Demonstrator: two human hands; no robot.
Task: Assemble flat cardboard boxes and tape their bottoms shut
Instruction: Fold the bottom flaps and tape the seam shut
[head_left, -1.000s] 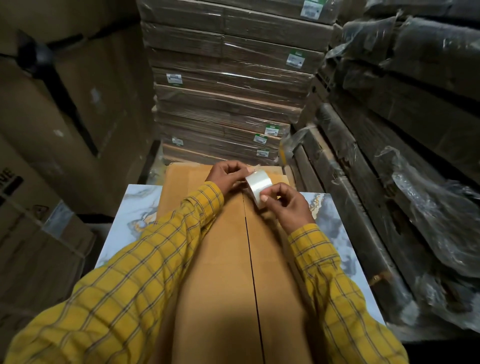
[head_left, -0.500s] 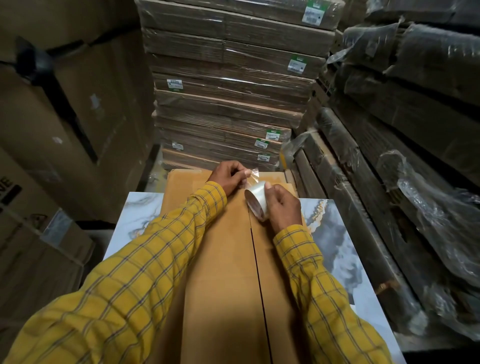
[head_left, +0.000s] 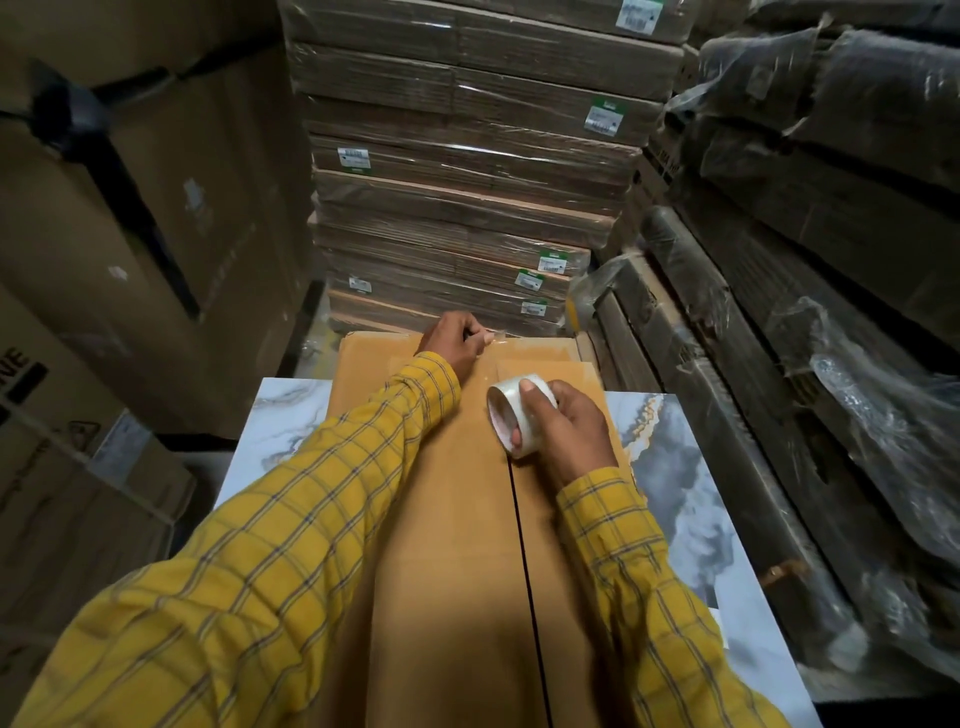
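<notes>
A brown cardboard box (head_left: 457, 545) lies bottom-up in front of me, its two flaps meeting in a dark seam down the middle. My right hand (head_left: 566, 431) grips a roll of clear tape (head_left: 514, 415) over the seam, thumb inside the core. A strip of clear tape runs from the roll to the box's far edge. There my left hand (head_left: 452, 343) pinches the tape's free end against the cardboard. Both arms wear yellow checked sleeves.
The box rests on a marble-patterned table (head_left: 675, 493). Wrapped bundles of flat cardboard (head_left: 457, 208) are stacked straight ahead, more plastic-covered bundles (head_left: 779, 312) lean at the right, and big cartons (head_left: 130, 234) stand at the left.
My right hand has drawn the tape roll toward me along the seam, pulling out a length of tape. My left hand has stayed at the far edge holding the tape end.
</notes>
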